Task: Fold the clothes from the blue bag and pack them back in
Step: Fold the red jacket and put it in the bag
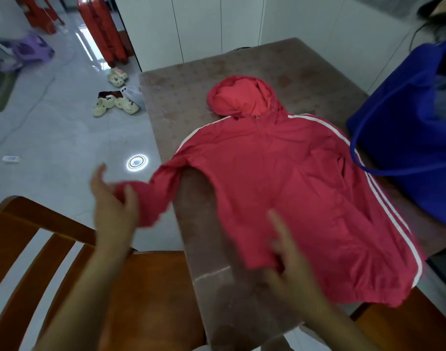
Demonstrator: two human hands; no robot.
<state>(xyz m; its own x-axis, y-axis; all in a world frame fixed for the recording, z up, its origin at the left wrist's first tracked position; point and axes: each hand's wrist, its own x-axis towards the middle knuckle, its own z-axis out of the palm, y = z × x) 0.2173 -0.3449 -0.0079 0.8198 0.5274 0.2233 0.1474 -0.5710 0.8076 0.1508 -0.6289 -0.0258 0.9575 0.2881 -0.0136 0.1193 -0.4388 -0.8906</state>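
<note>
Two hands meet a red hooded jacket (280, 168). The left hand (113, 198) pinches its sleeve cuff beyond the desk (181, 97) edge. The right hand (285, 262) lies blurred on the hem, so I cannot tell its grip. The jacket lies flat, its long axis running away from the hands, hood farthest. Beyond the right hand stands the blue bag (399, 117). A wooden chair (39, 236) and grey tiled floor (52, 135) surround the left hand.

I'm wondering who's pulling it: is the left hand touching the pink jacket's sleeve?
Touching. The head view shows the end of the sleeve lying in the left hand, with the thumb folded over it.
</note>
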